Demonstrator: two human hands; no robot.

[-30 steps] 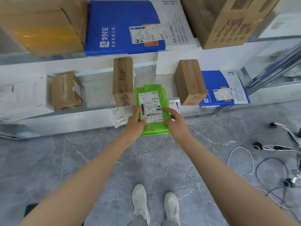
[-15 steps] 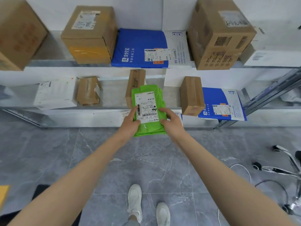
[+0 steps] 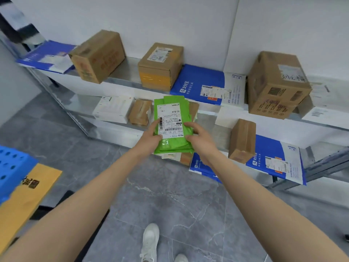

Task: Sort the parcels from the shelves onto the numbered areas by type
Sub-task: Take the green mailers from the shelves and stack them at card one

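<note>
- Green plastic parcel [image 3: 172,127] is held up in mid-air at the centre of the view, in front of the lower shelf [image 3: 113,132] and above the grey tiled floor [image 3: 170,201]. Its white shipping label [image 3: 170,120] faces up.
- Left hand [image 3: 151,138] grasps the parcel's near-left edge, fingers wrapped round it, thumb lying on the label.
- Right hand [image 3: 200,138] grasps the near-right edge the same way, fingers clasped over the green plastic.
- Upper shelf [image 3: 124,72], left to right: blue mailer [image 3: 47,57], tilted cardboard box [image 3: 98,55], box with yellow tape [image 3: 160,66], blue-and-white mailer [image 3: 200,84], large box [image 3: 277,84].
- Lower shelf: white carton [image 3: 113,108] and small torn box [image 3: 140,112] left of the parcel; small upright box [image 3: 242,140] and another blue mailer [image 3: 275,159] to the right. One more blue mailer [image 3: 198,167] shows partly under the right wrist.
- Near left: blue perforated crate [image 3: 13,167] beside a yellow sheet [image 3: 24,197] with dark print, too blurred to read.
- White shoes [image 3: 150,241] at the near edge.
</note>
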